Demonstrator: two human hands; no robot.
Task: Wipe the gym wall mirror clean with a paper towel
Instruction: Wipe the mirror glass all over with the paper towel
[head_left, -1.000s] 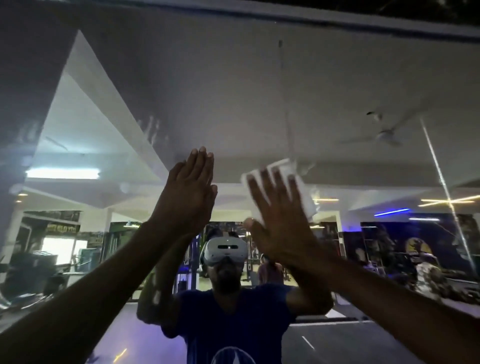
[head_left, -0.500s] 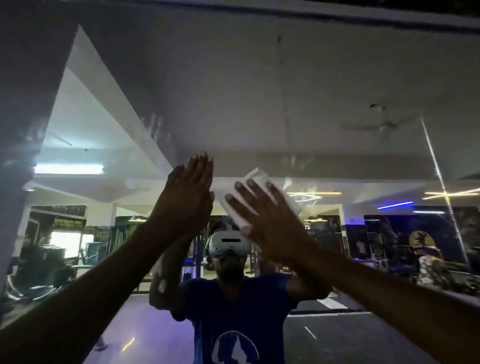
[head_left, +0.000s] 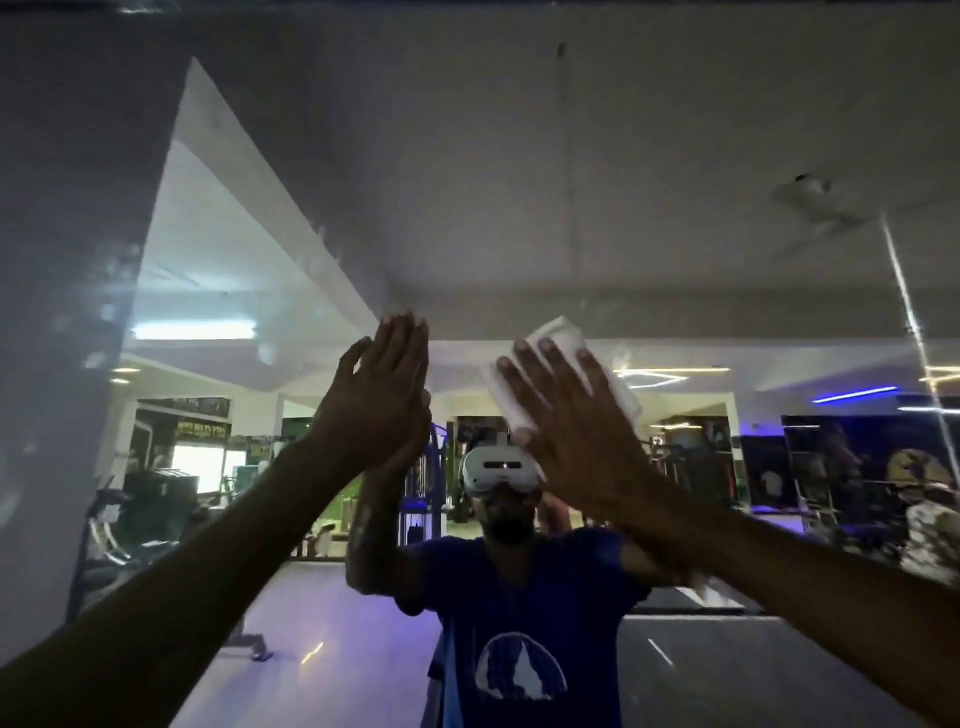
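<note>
Nearest the camera, two bare forearms rise from the lower corners and converge toward the middle of the view. The left hand (head_left: 376, 395) is flat, fingers straight and held close together, thumb slightly apart, palm laid against the mirror (head_left: 519, 171); it holds nothing. The right hand (head_left: 576, 431) is also flat, fingers straight and fanned a little, pressing a white paper towel (head_left: 558, 338) against the glass. The towel is folded — its upper edge sticks out above the fingertips, and its side edges show past the hand on both sides. The two hands are near each other but apart, a narrow strip of bare glass between them.

Above both hands the glass runs on bare to the mirror's top edge, a dark band along the top of the view. Bare glass also extends well to the left and right of the hands. A thin vertical line (head_left: 571, 156) crosses the upper glass above the right hand; a bright slanted line (head_left: 904, 312) crosses it at far right.

Farther in, as reflection — the person's blue T-shirt (head_left: 530, 623) and white headset (head_left: 498, 470), then gym machines (head_left: 426, 488), a lit ceiling lamp (head_left: 192, 330) at left, a ceiling fan (head_left: 815, 202) at upper right, blue strip lighting (head_left: 852, 395).
</note>
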